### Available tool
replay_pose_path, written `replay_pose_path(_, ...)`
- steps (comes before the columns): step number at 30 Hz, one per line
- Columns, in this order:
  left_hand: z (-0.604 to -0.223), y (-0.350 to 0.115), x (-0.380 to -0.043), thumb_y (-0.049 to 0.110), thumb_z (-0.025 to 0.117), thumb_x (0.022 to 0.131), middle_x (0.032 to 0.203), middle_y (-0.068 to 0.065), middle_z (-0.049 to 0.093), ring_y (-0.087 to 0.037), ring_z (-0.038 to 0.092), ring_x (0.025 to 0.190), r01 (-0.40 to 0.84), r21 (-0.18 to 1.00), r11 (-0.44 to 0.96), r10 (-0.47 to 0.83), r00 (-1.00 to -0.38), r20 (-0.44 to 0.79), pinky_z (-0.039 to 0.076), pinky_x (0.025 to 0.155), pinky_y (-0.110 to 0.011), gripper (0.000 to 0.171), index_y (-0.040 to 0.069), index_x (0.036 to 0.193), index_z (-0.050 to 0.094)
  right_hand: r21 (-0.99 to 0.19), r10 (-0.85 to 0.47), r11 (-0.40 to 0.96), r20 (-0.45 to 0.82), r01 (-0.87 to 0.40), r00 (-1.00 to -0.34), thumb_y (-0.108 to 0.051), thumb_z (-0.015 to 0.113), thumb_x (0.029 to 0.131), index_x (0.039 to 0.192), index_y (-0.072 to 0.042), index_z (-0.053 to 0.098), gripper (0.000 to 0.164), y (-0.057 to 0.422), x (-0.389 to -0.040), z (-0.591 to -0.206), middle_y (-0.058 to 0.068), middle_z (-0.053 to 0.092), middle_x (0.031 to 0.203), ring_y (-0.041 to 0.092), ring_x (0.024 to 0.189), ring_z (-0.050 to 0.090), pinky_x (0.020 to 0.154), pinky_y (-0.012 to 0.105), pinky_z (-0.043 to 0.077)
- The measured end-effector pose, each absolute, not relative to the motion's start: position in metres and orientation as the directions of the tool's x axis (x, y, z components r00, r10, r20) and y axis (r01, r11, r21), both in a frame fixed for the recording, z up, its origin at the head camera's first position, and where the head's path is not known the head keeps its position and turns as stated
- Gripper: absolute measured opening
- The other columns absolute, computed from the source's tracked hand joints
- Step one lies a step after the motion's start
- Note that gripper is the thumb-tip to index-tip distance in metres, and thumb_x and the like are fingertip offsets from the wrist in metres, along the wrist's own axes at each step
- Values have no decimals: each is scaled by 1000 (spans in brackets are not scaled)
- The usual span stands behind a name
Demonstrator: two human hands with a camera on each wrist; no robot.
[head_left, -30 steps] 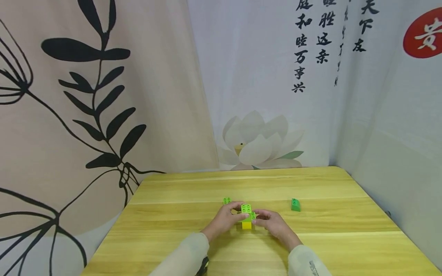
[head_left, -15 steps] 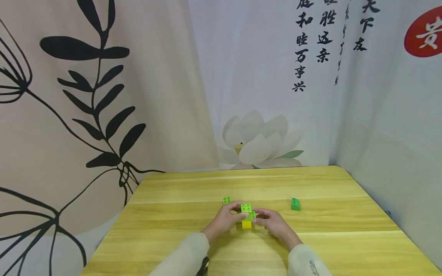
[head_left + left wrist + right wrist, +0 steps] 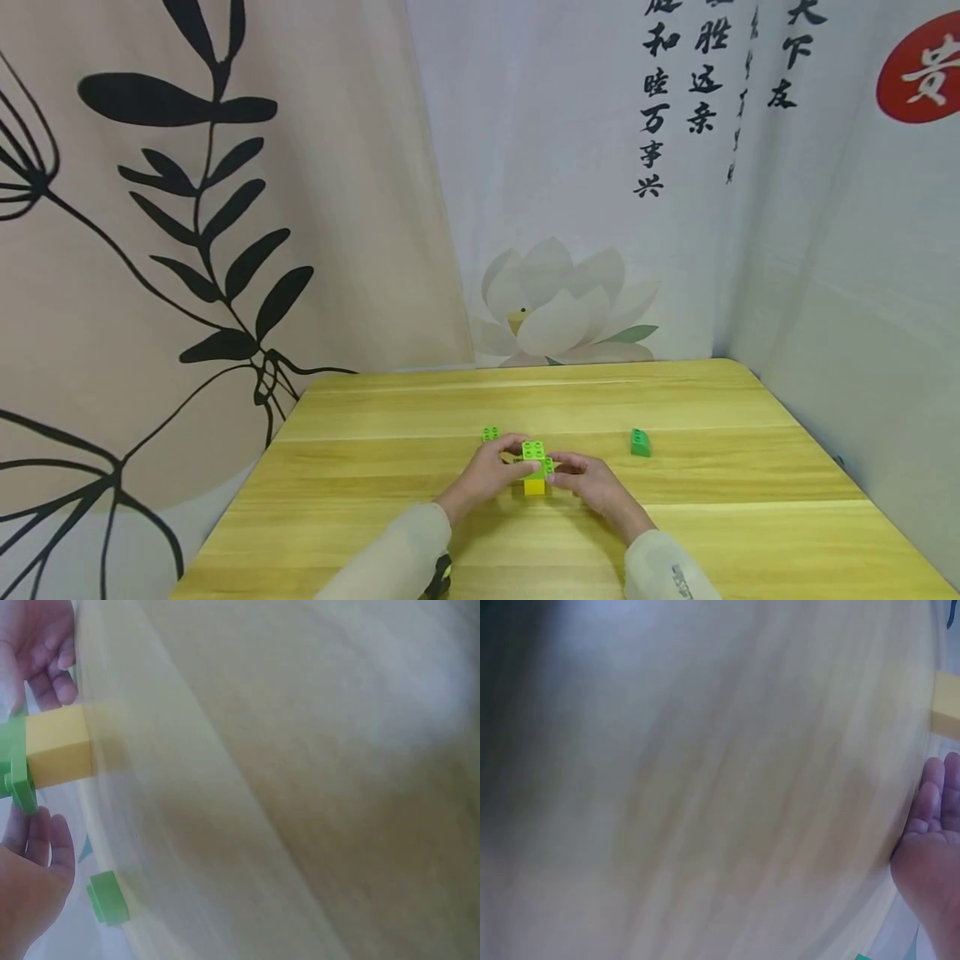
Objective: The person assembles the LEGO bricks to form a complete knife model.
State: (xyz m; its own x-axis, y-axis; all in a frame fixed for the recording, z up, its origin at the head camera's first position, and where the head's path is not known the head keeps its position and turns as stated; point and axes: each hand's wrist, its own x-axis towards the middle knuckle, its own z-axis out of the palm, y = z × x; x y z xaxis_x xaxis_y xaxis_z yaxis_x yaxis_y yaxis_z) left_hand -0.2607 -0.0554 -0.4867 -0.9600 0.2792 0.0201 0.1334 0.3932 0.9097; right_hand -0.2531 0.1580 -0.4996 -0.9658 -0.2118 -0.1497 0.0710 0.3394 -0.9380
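A small stack of toy building bricks stands on the table between the hands: a yellow brick [image 3: 534,487] at the bottom, light green bricks [image 3: 533,451] above it. My left hand [image 3: 487,472] grips the green part from the left, thumb across its near side. My right hand [image 3: 592,484] pinches the green piece [image 3: 549,465] that juts out at the right. In the left wrist view, the yellow brick [image 3: 60,745] shows between the left hand [image 3: 41,649] and right hand [image 3: 37,885]. The right wrist view catches the right hand [image 3: 930,855] beside the yellow brick [image 3: 946,705].
Behind my left hand lies a light green brick [image 3: 491,434], partly hidden. A darker green brick [image 3: 640,442] rests farther right on the wooden table [image 3: 375,467]. Printed curtains [image 3: 375,208] hang along the table's back and right edges.
The head view has shifted very slightly. Both hands keep their hold on the brick stack, and no brick has visibly moved on the table.
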Motion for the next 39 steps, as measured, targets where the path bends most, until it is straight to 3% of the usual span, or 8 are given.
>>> replay_pose_path(8, -486, -60, -260, 32, 78, 87, 114, 2, 63, -20, 57, 103, 177, 902, 395, 309, -950, 51, 51, 85, -37, 44, 20, 128, 64, -940, -214, 333, -150, 73, -965, -28, 77, 88, 130, -10, 65, 48, 158, -253, -500, 7, 65, 119, 25, 109, 59, 91, 47, 49)
replay_pose_path(15, -483, -73, -263, 45, 70, 91, 120, -3, 61, -24, 56, 107, 170, 897, 407, 295, -954, 47, 52, 85, -41, 54, 15, 135, 60, -945, -240, 323, -128, 45, -962, -28, 77, 88, 132, -7, 63, 50, 158, -253, -500, 8, 64, 119, 25, 108, 59, 92, 47, 49)
replay_pose_path(21, -477, -87, -269, 49, 62, 96, 117, -1, 64, -22, 56, 111, 206, 884, 420, 258, -961, 101, 50, 91, -43, 50, 14, 132, 61, -943, -234, 331, -121, 38, -965, -26, 76, 89, 132, -6, 63, 49, 159, -255, -500, 10, 64, 120, 27, 109, 58, 92, 46, 49)
replay_pose_path(39, -485, -125, -296, 26, 70, 95, 125, -18, 60, -29, 54, 115, 141, 885, 444, 87, -990, 115, 48, 94, -46, 44, 4, 132, 60, -947, -228, 317, -135, 58, -964, -24, 78, 87, 133, -5, 62, 52, 158, -253, -500, 10, 64, 120, 27, 111, 59, 92, 45, 50)
